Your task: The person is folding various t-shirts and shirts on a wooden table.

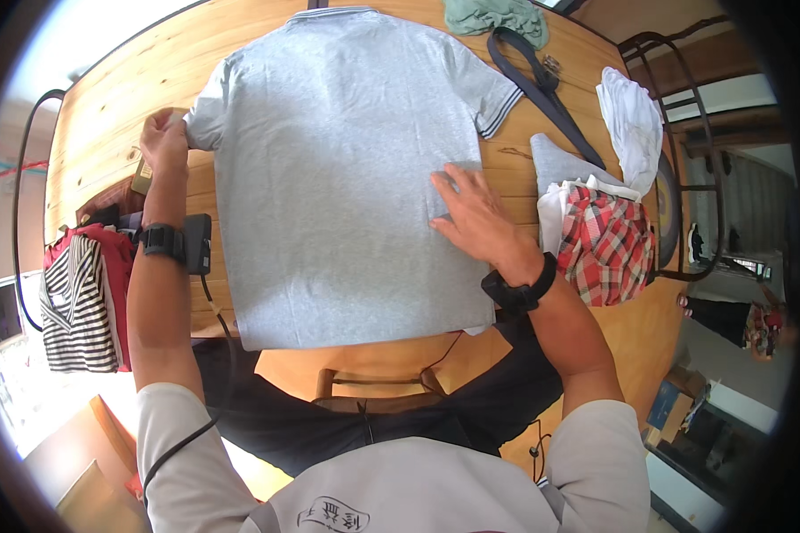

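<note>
A light grey polo shirt [347, 180] lies spread out on the wooden table [127, 73], its collar at the far edge and its hem hanging near my lap. My left hand [165, 138] pinches the cuff of the shirt's left-side sleeve. That sleeve looks bunched, while the sleeve on the right lies flat and shows dark stripes along its cuff. My right hand [470, 216] rests on the right side of the shirt's body, palm down with fingers apart. Both wrists wear black straps.
Folded clothes, a striped shirt [73, 306] among them, are piled at the left beside a black power bank [198, 244] with a cable. A red plaid garment [607, 243], white cloth [630, 126], dark belt [540, 93] and green cloth [497, 18] lie right. Another person [753, 326] stands far right.
</note>
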`<action>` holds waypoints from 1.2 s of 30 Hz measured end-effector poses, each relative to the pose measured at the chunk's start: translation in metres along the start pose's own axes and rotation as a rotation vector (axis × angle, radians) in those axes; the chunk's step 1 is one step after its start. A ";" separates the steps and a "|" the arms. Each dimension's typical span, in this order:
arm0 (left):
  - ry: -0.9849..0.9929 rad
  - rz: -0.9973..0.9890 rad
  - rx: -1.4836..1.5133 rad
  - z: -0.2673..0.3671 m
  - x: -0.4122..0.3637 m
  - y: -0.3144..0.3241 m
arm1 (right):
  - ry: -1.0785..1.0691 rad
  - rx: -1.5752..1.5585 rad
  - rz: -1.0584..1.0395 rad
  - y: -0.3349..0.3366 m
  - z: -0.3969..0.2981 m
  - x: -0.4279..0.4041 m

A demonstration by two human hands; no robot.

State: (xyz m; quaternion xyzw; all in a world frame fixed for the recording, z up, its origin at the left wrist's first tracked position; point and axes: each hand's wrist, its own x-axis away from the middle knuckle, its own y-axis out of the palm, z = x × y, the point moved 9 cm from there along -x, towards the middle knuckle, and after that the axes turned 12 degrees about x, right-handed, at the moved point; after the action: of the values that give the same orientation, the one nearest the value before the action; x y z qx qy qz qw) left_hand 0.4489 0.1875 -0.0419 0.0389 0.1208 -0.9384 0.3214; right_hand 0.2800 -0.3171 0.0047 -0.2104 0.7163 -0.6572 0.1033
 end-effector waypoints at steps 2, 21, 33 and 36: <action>0.190 0.085 -0.244 0.047 0.010 -0.002 | 0.029 0.015 -0.019 0.001 0.007 0.004; -0.508 -0.166 -0.163 -0.016 0.064 -0.001 | 0.023 0.060 0.001 0.000 0.005 0.004; 0.303 -0.027 -0.837 0.044 0.066 -0.014 | 0.022 0.019 -0.060 -0.012 0.003 0.004; 0.593 -0.325 -0.835 0.070 0.089 0.030 | -0.034 -0.022 0.089 -0.024 0.007 -0.004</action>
State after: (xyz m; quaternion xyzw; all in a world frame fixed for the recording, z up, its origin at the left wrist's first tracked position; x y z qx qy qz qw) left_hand 0.3974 0.0946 0.0065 0.1518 0.5739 -0.7969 0.1121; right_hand 0.2911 -0.3228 0.0273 -0.1907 0.7304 -0.6403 0.1423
